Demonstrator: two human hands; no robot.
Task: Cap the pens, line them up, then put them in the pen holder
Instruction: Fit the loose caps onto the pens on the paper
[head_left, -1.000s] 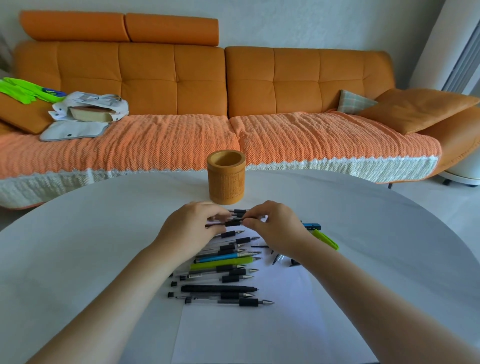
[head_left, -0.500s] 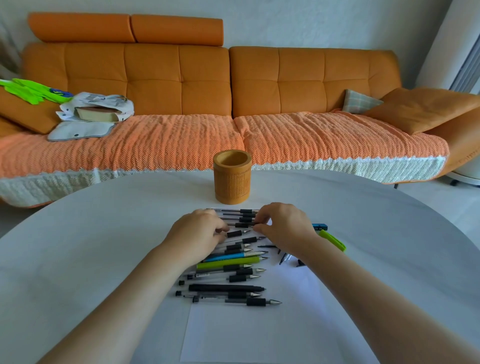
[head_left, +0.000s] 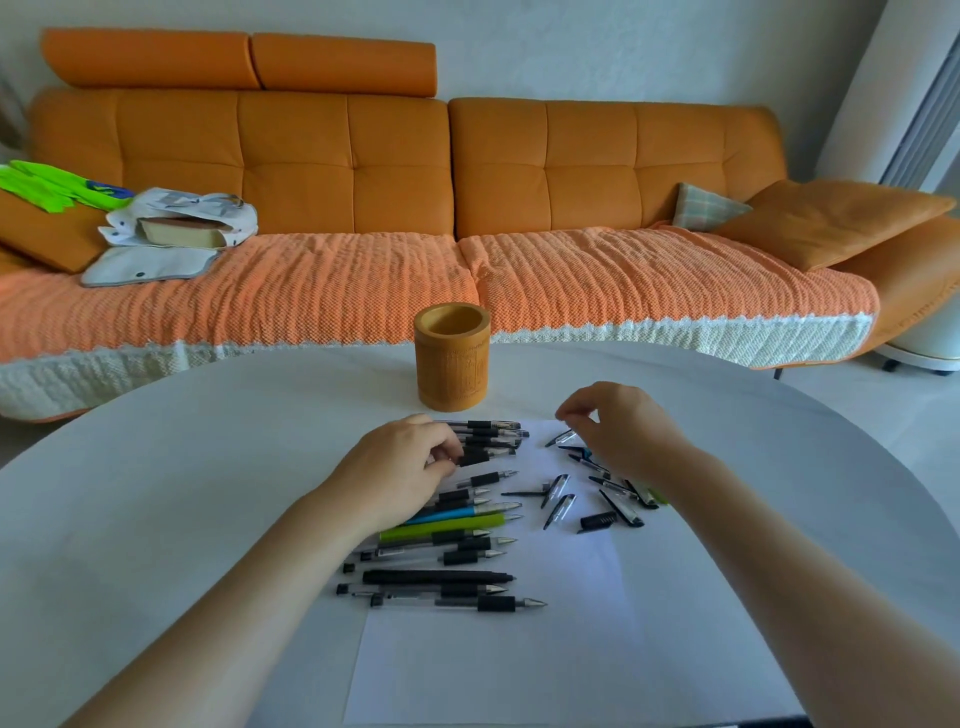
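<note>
The task stands at the capping stage, by the look of it. A row of pens (head_left: 452, 525) lies on the white sheet of paper (head_left: 519, 665), tips pointing right, and most show bare metal points — uncapped. A few pens at the far end of the row, nearest the pen holder (head_left: 452, 358), may already be capped; this cannot be confirmed at this size. Loose caps (head_left: 558, 501) lie scattered on the paper to the right of the row, well apart from one another. The pen holder, a brown cylinder standing upright on the table (head_left: 156, 493) just beyond the row, appears empty, so aligning and loading remain to be done.

The left hand (head_left: 400, 470) rests over the far end of the row, fingers curled on a black-gripped pen (head_left: 475, 457). The right hand (head_left: 618, 426) hovers above the scattered caps, thumb and forefinger pinched close; whether they hold a cap cannot be told.

The pens vary — mostly clear barrels with black grips, one green, one blue, one solid black.
</note>
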